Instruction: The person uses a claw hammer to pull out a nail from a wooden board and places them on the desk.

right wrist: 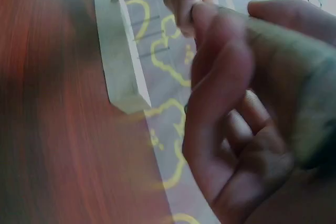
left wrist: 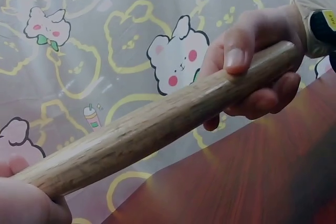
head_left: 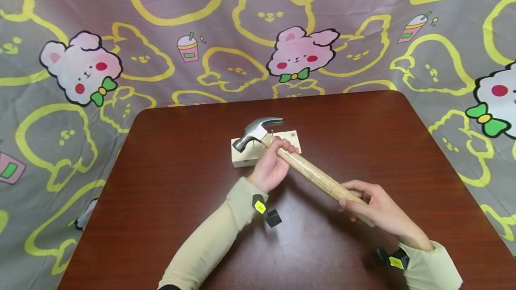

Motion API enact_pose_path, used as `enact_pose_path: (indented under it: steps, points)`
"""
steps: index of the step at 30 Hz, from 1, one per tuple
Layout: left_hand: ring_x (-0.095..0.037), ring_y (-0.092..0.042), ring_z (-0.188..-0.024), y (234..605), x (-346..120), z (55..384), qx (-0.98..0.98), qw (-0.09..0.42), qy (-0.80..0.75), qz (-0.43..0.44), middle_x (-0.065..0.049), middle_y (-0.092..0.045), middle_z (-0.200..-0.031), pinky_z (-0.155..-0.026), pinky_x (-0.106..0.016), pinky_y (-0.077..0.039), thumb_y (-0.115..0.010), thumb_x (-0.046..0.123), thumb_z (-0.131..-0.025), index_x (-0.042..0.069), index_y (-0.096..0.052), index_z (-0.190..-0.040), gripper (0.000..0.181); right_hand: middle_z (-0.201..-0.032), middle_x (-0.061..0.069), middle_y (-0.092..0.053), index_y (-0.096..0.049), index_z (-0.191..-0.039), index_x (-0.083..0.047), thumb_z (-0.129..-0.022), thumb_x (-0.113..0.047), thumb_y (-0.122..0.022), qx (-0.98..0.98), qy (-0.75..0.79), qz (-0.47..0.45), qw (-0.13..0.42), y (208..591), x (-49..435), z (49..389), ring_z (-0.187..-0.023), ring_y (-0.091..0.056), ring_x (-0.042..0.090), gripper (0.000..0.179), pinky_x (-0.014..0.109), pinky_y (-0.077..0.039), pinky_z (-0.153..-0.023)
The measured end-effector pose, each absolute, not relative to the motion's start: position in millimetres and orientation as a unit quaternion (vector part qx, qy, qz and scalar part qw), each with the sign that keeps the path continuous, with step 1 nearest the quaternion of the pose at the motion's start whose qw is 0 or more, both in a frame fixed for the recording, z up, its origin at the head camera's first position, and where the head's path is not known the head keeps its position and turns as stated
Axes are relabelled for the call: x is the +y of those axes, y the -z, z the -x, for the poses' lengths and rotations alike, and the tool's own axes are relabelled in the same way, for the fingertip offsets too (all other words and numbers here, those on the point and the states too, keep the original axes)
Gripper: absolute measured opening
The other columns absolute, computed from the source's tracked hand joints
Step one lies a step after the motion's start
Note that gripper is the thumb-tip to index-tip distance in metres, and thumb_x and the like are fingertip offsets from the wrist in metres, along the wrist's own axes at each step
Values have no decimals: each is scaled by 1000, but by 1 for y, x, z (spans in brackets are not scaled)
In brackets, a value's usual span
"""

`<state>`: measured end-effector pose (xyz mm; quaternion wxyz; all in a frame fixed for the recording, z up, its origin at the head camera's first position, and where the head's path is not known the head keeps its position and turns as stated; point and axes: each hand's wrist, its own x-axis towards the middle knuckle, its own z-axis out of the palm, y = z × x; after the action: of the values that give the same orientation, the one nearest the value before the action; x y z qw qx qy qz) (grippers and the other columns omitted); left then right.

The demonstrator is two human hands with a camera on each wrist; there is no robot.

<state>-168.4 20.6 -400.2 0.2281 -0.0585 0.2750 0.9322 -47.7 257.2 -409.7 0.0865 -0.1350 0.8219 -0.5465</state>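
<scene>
Our left grip [head_left: 273, 164] and right grip [head_left: 376, 205] grasp 1 hammer [head_left: 314, 175] along its handle; near its head [head_left: 255, 130], nails [right wrist: 154, 53] stand in a wooden block [right wrist: 118, 51] on the tabletop [head_left: 173, 169].

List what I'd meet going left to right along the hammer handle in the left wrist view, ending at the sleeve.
Left hand → bare middle stretch of the hammer handle → right hand → pale sleeve cuff with its black wristband.
</scene>
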Motion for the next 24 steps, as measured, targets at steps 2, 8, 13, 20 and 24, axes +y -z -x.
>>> enact_pose_path:
  steps: [2, 8, 13, 20, 24]
  points:
    - [-11, -44, -71, 400, 19, 170, 272, 215, -936, 62, 1, -44, -69, -82, -25, -41, -35, 1, -96, 12, -44, -75, 25, -84, 5, -71, -63, -115, -9, -86, -9, -70, 855, 502, 123, 23, 408, 256, 48, -65, -63, 6, 29, 26, -52, -52]
    - [-11, -43, -67, 396, 15, 175, 259, 173, -948, 67, 2, -44, -66, -78, -25, -41, -35, -1, -95, 18, -38, -88, 20, -87, -11, -69, -68, -105, -2, -76, 9, -74, 847, 472, 69, -234, 388, 248, 44, -78, -61, -3, 32, 9, -47, -69]
    - [-12, -44, -65, 393, 12, 179, 242, 152, -956, 65, 2, -44, -64, -78, -26, -40, -34, -2, -95, 17, -38, -86, 21, -82, -14, -68, -65, -91, 8, -77, 19, -64, 779, 569, 93, -247, 391, 215, 26, -71, -63, 0, 18, 13, -49, -63]
    - [-12, -44, -66, 388, 10, 180, 227, 143, -962, 58, 2, -44, -64, -78, -25, -40, -33, -2, -94, 17, -36, -86, 21, -92, 4, -67, -61, -107, -4, -85, 4, -67, 762, 621, 184, -20, 433, 166, 28, -82, -63, 3, 24, 24, -55, -66]
    - [-12, -44, -66, 387, 11, 180, 226, 145, -961, 59, 2, -43, -64, -78, -25, -39, -33, -2, -94, 17, -36, -85, 21, -100, 3, -65, -53, -116, 0, -93, 0, -56, 616, 784, 69, 38, 443, 150, 39, -91, -64, 8, 23, 23, -54, -73]
